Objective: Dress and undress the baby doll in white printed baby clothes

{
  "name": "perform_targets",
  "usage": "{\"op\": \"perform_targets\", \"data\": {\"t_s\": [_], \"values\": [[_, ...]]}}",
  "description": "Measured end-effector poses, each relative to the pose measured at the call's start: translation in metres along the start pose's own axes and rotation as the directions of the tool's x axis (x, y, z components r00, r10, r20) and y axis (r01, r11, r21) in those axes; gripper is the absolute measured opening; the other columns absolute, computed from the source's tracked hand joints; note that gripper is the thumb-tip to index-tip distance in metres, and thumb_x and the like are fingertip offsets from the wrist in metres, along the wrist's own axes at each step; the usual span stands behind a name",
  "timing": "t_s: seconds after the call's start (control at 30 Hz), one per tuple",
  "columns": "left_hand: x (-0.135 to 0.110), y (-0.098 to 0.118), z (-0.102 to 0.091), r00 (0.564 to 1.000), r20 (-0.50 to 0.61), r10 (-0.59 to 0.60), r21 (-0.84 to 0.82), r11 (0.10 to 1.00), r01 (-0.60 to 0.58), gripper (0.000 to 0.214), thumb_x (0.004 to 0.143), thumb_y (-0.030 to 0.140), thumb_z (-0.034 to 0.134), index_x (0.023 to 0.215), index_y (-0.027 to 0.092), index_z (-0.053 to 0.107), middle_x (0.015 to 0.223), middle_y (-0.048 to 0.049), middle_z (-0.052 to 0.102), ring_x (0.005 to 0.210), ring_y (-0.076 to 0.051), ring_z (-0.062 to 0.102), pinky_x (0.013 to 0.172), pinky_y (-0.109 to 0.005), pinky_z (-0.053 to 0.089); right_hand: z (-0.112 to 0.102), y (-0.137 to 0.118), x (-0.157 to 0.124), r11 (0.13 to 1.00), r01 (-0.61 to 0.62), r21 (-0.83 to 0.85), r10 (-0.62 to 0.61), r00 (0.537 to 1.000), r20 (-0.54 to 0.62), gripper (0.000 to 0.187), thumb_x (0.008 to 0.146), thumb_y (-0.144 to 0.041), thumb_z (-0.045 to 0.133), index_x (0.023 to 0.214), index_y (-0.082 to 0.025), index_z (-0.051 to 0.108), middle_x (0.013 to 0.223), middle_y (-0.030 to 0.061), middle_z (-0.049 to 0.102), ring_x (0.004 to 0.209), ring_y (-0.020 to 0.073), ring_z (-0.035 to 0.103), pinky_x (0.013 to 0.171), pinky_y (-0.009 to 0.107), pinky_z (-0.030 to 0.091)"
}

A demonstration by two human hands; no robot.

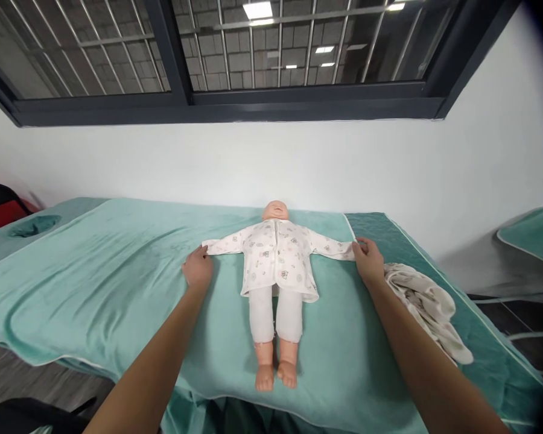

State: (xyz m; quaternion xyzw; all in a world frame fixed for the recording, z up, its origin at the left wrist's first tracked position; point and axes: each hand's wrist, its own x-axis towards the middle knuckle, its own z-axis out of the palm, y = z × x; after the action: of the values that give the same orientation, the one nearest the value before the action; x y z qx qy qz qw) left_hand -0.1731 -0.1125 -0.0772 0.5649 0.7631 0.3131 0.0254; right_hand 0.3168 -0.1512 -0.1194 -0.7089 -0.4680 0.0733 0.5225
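A baby doll (276, 274) lies on its back on a teal-covered bed (117, 271), head toward the wall, arms spread wide. It wears a white patterned shirt (278, 256) and white leggings; its feet are bare. My left hand (198, 267) pinches the end of the doll's left-side sleeve. At the other sleeve end, my right hand (368, 261) is closed on the cuff. Both sleeves are stretched straight out.
A crumpled white patterned cloth (428, 307) lies on the bed just right of my right forearm. A white wall with a dark-framed barred window (235, 60) stands behind. Another teal bed (534, 232) is at the far right, and a red and black object (0, 208) at far left.
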Motion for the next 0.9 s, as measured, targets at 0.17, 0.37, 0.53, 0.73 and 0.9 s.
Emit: {"op": "perform_targets", "data": {"t_s": [0.17, 0.37, 0.53, 0.73, 0.9], "values": [[0.001, 0.001, 0.000, 1.000, -0.003, 0.009, -0.002, 1.000, -0.009, 0.049, 0.086, 0.015, 0.040, 0.127, 0.021, 0.066, 0.143, -0.0080, 0.057, 0.132, -0.031, 0.050, 0.109, -0.051, 0.037, 0.002, 0.005, 0.003, 0.999, 0.028, 0.022, -0.030, 0.997, 0.075, 0.049, 0.077, -0.030, 0.049, 0.123, -0.018, 0.060, 0.109, 0.0100, 0.069, 0.092, 0.0213, 0.064, 0.086, 0.036, 0.050], [0.001, 0.002, 0.001, 1.000, -0.014, -0.013, 0.012, 1.000, 0.013, 0.055, 0.085, 0.012, 0.041, 0.137, 0.020, 0.057, 0.138, -0.0135, 0.060, 0.129, -0.034, 0.052, 0.106, -0.051, 0.039, 0.000, 0.008, 0.003, 0.995, 0.091, -0.035, -0.090, 0.995, 0.036, 0.051, 0.075, -0.025, 0.044, 0.121, -0.017, 0.063, 0.121, 0.0115, 0.062, 0.093, 0.0217, 0.060, 0.089, 0.039, 0.049], [0.000, -0.003, 0.001, 0.998, -0.060, -0.007, -0.082, 0.997, 0.002, 0.066, 0.082, 0.009, 0.042, 0.148, 0.017, 0.042, 0.146, -0.0127, 0.052, 0.133, -0.030, 0.049, 0.110, -0.046, 0.038, -0.003, 0.002, -0.002, 0.984, 0.102, -0.145, -0.106, 0.994, -0.021, 0.037, 0.079, -0.029, 0.044, 0.103, -0.013, 0.069, 0.105, 0.0140, 0.063, 0.093, 0.0246, 0.059, 0.092, 0.043, 0.046], [-0.005, -0.001, 0.003, 0.971, -0.124, 0.203, -0.116, 0.969, -0.218, 0.058, 0.092, 0.013, 0.035, 0.149, 0.012, 0.040, 0.155, -0.0096, 0.042, 0.144, -0.023, 0.037, 0.119, -0.036, 0.030, 0.002, -0.016, -0.018, 0.868, 0.376, -0.323, -0.323, 0.923, 0.209, 0.038, 0.093, -0.034, 0.042, 0.118, -0.019, 0.066, 0.140, 0.0111, 0.054, 0.126, 0.0263, 0.049, 0.107, 0.041, 0.035], [-0.005, 0.007, 0.009, 0.967, 0.009, 0.254, -0.009, 0.967, -0.254, 0.051, 0.100, 0.032, 0.031, 0.148, 0.020, 0.044, 0.154, -0.0069, 0.043, 0.147, -0.023, 0.033, 0.119, -0.040, 0.031, 0.003, -0.015, -0.022, 0.834, 0.362, -0.416, -0.274, 0.927, 0.256, 0.040, 0.098, -0.036, 0.036, 0.115, -0.016, 0.066, 0.118, 0.0138, 0.068, 0.105, 0.0269, 0.061, 0.095, 0.041, 0.042]]}}
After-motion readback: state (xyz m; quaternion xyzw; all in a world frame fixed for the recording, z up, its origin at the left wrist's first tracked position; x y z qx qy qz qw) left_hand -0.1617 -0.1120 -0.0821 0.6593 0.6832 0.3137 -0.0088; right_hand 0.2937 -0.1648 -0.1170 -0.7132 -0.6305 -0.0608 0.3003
